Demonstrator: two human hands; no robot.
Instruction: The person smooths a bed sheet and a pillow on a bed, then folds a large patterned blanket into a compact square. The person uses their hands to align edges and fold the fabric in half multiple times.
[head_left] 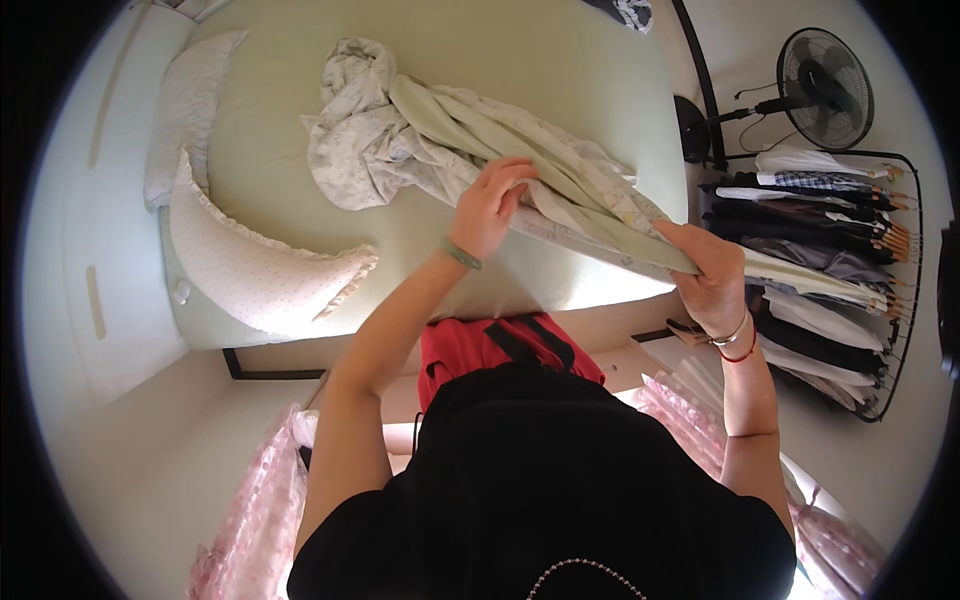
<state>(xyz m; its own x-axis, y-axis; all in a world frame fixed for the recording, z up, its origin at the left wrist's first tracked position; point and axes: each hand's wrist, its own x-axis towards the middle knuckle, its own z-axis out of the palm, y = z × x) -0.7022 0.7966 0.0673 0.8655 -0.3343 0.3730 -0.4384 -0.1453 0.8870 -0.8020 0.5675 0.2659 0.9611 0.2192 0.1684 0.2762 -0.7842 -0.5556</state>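
A bunched quilt, white with a faint print on one side and pale green on the other, stretches across the bed toward my right. My right hand is closed around its gathered near-right end, thumb on top. Around the middle of its near edge curl the fingers of my left hand, some fingertips hidden in the folds. The far-left part lies heaped on the bed's light green sheet.
At left lie a crescent-shaped frilled pillow and a pale pillow against the white headboard. A black fan and a rack of hanging clothes stand at right. Something red is by the bed's near edge.
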